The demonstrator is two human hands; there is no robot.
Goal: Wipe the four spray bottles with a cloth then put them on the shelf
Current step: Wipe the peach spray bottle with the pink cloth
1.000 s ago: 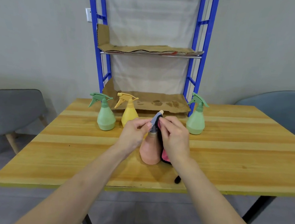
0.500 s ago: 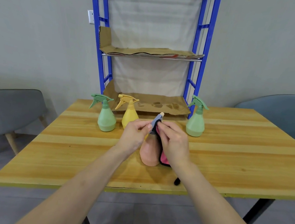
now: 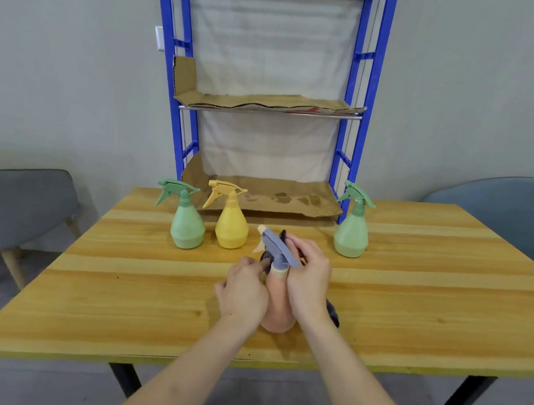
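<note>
A pink spray bottle [image 3: 277, 306] with a grey-blue trigger head stands near the middle of the wooden table [image 3: 416, 286]. My left hand [image 3: 244, 291] grips its left side near the neck. My right hand [image 3: 308, 278] presses a dark cloth [image 3: 333, 313] against the bottle's right side and head; most of the cloth is hidden behind the hand. A green bottle [image 3: 187, 220] and a yellow bottle [image 3: 231, 220] stand behind to the left, another green bottle [image 3: 352, 227] to the right. The blue shelf [image 3: 349, 111] rises at the table's back, its levels lined with cardboard.
A grey chair [image 3: 9, 206] stands left of the table and a blue-grey chair [image 3: 507, 209] right of it. The shelf's lowest cardboard level [image 3: 276, 196] lies at table height, between the yellow bottle and the right green bottle.
The pink bottle's trigger head has turned and now points to the far left. My left hand has dropped from the head to the neck, and my right hand with the cloth has shifted over the head.
</note>
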